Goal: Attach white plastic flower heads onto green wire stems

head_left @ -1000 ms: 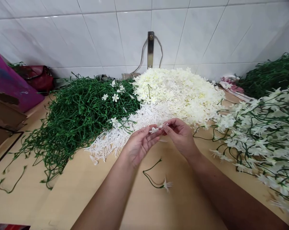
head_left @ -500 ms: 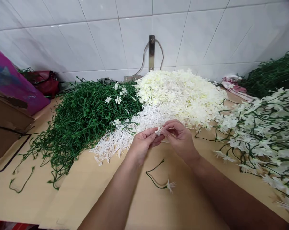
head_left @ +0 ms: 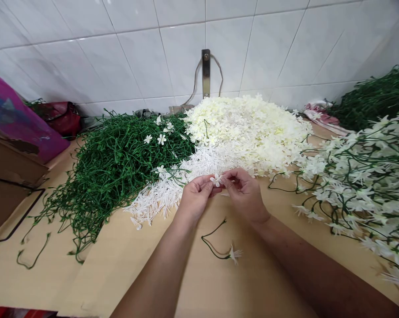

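Note:
My left hand (head_left: 194,198) and my right hand (head_left: 246,192) meet above the wooden table (head_left: 199,282), fingertips pinched together on one small white artificial flower (head_left: 216,179). Just behind them lies a strip of white plastic stamens (head_left: 173,185), and behind that a big heap of cream petals (head_left: 246,128). On the table below my hands rests a single green stem with one white flower (head_left: 224,249) at its end.
A large pile of bare green stems (head_left: 116,163) fills the left. Finished stems with white flowers (head_left: 361,185) are heaped at the right, with more green stems (head_left: 374,97) behind. A purple bag (head_left: 14,119) and a cardboard box (head_left: 7,176) stand at far left against the tiled wall.
My hands have closed together: the left fingers, open a second ago, now pinch the small flower with the right. The view has shifted slightly.

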The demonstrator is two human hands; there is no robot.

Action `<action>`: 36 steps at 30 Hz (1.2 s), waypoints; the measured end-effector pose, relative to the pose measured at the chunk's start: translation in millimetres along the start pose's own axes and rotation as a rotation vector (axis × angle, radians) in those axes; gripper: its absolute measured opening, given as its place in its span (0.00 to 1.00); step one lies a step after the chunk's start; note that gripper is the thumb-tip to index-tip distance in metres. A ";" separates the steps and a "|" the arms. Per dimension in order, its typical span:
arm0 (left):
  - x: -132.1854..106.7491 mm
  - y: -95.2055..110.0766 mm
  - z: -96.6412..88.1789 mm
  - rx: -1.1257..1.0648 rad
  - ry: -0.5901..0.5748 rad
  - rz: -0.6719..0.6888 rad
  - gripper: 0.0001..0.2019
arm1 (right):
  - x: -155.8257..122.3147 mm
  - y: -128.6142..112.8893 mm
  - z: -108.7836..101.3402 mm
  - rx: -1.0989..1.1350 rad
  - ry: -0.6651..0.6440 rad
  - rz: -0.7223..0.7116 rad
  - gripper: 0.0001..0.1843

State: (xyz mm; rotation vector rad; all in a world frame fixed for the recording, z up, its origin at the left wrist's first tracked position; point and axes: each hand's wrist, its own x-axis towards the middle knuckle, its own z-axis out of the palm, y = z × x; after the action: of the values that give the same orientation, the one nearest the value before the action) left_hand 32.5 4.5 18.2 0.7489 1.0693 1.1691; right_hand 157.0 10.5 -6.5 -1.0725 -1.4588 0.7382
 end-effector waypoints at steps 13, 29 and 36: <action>1.9 -11.7 -4.4 0.350 -0.028 0.272 0.08 | -3.2 -0.8 1.0 -0.125 0.003 -0.099 0.03; 2.2 -20.0 -12.4 0.590 -0.014 0.428 0.12 | -3.2 -1.0 0.4 -0.362 -0.024 -0.338 0.05; -4.6 -15.0 -12.1 0.791 0.010 0.489 0.15 | -2.1 3.0 0.8 -0.063 -0.106 -0.082 0.02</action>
State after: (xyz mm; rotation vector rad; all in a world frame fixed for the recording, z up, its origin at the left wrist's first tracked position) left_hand 26.2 -4.5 1.8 1.6938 1.4174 1.1333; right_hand 156.8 9.8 -10.1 -1.0278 -1.6161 0.7037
